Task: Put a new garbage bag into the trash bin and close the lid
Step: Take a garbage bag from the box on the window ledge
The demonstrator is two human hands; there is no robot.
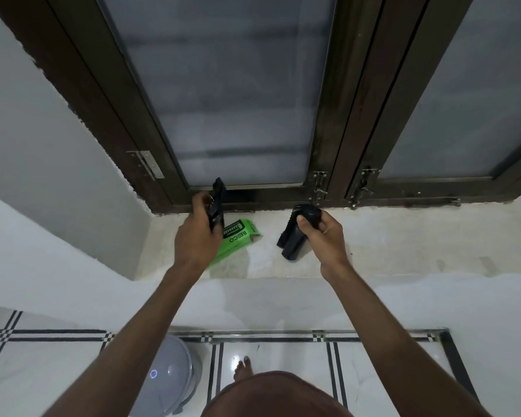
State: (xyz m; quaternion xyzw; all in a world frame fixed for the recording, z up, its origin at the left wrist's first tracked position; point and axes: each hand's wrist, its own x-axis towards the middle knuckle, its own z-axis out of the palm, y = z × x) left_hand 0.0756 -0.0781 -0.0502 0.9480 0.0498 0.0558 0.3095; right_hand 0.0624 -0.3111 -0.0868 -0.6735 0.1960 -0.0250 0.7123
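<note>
My left hand (197, 236) grips a folded black garbage bag (217, 203), held upright above the window sill. My right hand (322, 236) holds the black roll of garbage bags (294, 236) just over the sill. A green garbage-bag box (238, 239) lies on the sill between my hands, partly behind my left hand. The grey trash bin (166, 377) stands on the floor at the lower left with its domed lid down, partly hidden by my left forearm.
The pale stone window sill (403, 245) runs under a dark wooden window frame (328, 145) with frosted glass and metal latches (319, 188). White wall lies below the sill. My bare foot (242, 368) stands on the white tiled floor with black lines.
</note>
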